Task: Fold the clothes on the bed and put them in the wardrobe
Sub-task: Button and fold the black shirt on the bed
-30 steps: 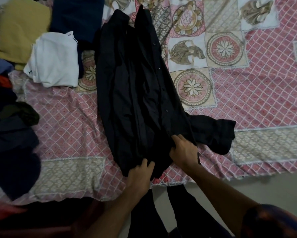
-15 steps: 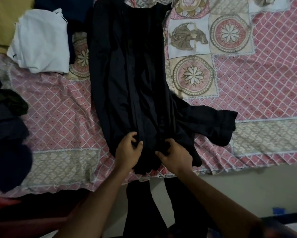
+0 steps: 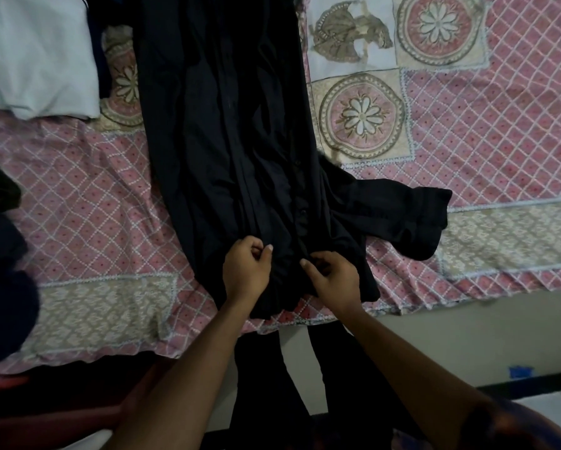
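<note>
black shirt [image 3: 227,131]: laid lengthwise on bedspread [image 3: 487,131], one sleeve out to the right. left hand [image 3: 246,271] and right hand [image 3: 336,280]: both curled, pinching its near end. white garment [image 3: 35,53]: far left, apart.

Dim room; pale floor [image 3: 467,339] beside bed's pink patterned bedspread [image 3: 500,125].

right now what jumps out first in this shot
A long black button-front garment lies up the middle of the pink patterned bedspread, one sleeve flopped out right. The left hand and right hand pinch its near end. A folded white cloth sits top left.
</note>
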Available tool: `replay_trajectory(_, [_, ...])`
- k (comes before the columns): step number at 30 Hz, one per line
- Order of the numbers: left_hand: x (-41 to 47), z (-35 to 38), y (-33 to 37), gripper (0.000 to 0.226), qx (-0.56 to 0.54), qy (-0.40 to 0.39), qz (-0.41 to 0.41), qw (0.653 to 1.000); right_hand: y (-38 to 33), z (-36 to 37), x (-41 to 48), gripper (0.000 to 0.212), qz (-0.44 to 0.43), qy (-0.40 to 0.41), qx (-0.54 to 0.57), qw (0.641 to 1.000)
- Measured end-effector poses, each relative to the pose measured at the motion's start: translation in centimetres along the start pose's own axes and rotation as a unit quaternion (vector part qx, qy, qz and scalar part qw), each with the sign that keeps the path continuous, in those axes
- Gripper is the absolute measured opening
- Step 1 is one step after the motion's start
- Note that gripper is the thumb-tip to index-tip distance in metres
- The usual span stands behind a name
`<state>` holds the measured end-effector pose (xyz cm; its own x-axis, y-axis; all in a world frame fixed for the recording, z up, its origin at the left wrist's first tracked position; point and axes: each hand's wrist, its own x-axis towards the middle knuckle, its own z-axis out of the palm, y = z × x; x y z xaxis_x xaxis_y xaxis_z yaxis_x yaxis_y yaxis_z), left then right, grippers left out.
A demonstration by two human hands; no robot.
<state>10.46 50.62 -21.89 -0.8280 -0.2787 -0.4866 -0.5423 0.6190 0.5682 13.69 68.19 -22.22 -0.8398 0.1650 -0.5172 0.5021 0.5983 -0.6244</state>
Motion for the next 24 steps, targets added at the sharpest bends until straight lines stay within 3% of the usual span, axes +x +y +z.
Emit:
replay_trajectory(4, [-0.1, -0.3, -0.2, 0.018, -0.066, 0.015, 0.008, 0.998, -0.5, 0.5, 0.5, 0.019, 0.034, 0.01, 0.034, 0.999])
replay_trajectory(6, [0.2, -0.2, -0.6, 0.018, -0.154, -0.006, -0.057, 0.986, -0.7, 1.1, 0.8, 0.009, 0.057, 0.026, 0.046, 0.997])
replay_trajectory(9, [0.5, -0.1, -1.2, 0.015, -0.276, -0.025, -0.151, 0.949, -1.3, 1.8, 1.1, 0.022, 0.098, 0.033, 0.112, 0.988])
replay_trajectory(12, [0.6, -0.2, -1.3, 0.003, -0.268, -0.03, -0.129, 0.954, -2.0, 2.4, 1.1, 0.041, 0.112, 0.015, 0.158, 0.981])
replay_trajectory(14, [0.6, -0.4, -1.3, 0.011, -0.237, -0.043, -0.087, 0.967, -2.5, 3.0, 1.1, 0.049, 0.124, 0.007, 0.176, 0.976])
replay_trajectory(17, [0.6, -0.7, -1.0, 0.003, -0.213, -0.057, -0.056, 0.974, -3.3, 3.1, 1.3, 0.032, 0.17, -0.007, 0.285, 0.943])
replay_trajectory(20, [0.5, -1.2, -1.0, 0.02, -0.201, -0.047, -0.042, 0.978, -4.3, 2.3, 1.2, 0.009, 0.162, -0.059, 0.376, 0.911])
replay_trajectory(24, [0.5, -1.5, -1.0, 0.018, -0.203, -0.055, -0.054, 0.976, -4.9, 1.7, 1.5, 0.012, 0.137, -0.075, 0.357, 0.921])
